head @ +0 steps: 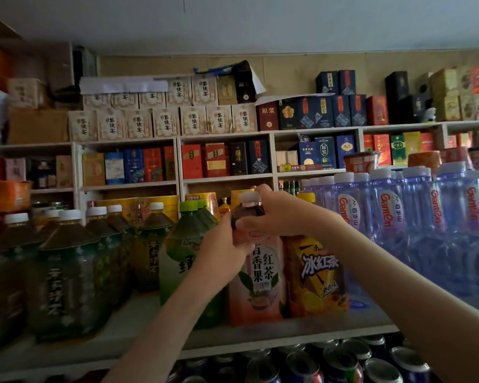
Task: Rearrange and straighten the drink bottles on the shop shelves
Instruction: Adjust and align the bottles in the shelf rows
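Observation:
A tall pink-labelled tea bottle [260, 280] with a white cap stands upright at the front of the white shelf [138, 324]. My left hand [221, 250] grips its left shoulder. My right hand [277, 214] grips its neck just under the cap. An orange iced-tea bottle [315, 275] with a yellow cap stands right beside it on the right. A green-tea bottle [177, 255] with a green cap stands on its left, partly hidden by my left forearm.
Dark tea bottles [67, 275] with white caps fill the shelf's left part. Clear blue water bottles [415, 230] crowd the right. Drink cans [343, 363] sit on the shelf below. Boxed goods [194, 161] line the wall shelves behind.

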Demonstrator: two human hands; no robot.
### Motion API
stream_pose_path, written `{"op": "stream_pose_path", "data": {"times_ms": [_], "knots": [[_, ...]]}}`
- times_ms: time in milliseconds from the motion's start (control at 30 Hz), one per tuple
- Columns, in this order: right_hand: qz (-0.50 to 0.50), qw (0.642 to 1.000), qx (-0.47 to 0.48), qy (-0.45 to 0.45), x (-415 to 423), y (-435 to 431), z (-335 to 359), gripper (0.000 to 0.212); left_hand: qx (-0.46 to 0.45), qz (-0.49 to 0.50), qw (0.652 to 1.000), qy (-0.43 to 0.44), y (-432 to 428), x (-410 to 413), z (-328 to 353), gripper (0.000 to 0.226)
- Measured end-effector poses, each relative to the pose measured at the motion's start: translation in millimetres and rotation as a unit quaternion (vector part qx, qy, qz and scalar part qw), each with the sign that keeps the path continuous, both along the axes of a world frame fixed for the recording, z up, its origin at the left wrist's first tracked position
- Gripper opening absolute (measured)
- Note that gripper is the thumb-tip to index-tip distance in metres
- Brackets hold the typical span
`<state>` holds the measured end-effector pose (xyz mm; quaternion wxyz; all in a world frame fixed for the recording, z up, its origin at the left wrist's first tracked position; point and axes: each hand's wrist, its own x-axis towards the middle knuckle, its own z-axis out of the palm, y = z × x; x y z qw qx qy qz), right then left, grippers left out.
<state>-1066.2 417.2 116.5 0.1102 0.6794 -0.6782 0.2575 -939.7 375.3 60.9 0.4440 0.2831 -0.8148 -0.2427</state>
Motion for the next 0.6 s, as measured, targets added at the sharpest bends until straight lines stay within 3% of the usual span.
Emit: {"op": "stream_pose_path", "data": {"times_ms": [133,233,333,433,500,600], "knots": [[0.005,1.000,0.014,0.017,2,-1,8,0.060,0.013,-0.011,0.999,0.046,1,-2,-1,0.035],[-0.012,0.999,0.030,0.024,6,-2,13,0.068,0.017,-0.017,0.998,0.062,9,1,-6,0.043],[-0.021,0.999,0.036,0.028,7,-5,14,0.081,-0.050,-0.019,0.995,0.079,13,22,-15,0.059],[-0.014,0.999,-0.007,0.049,13,-7,12,0.084,-0.077,0.024,0.980,0.183,-2,59,-14,0.059],[-0.010,0.995,-0.055,0.085,27,-8,8,0.076,-0.023,0.083,0.974,0.207,-23,82,-16,0.069],[0.004,0.988,-0.080,0.134,48,-17,2,0.059,0.139,0.070,0.980,0.120,-49,91,-22,0.109]]}}
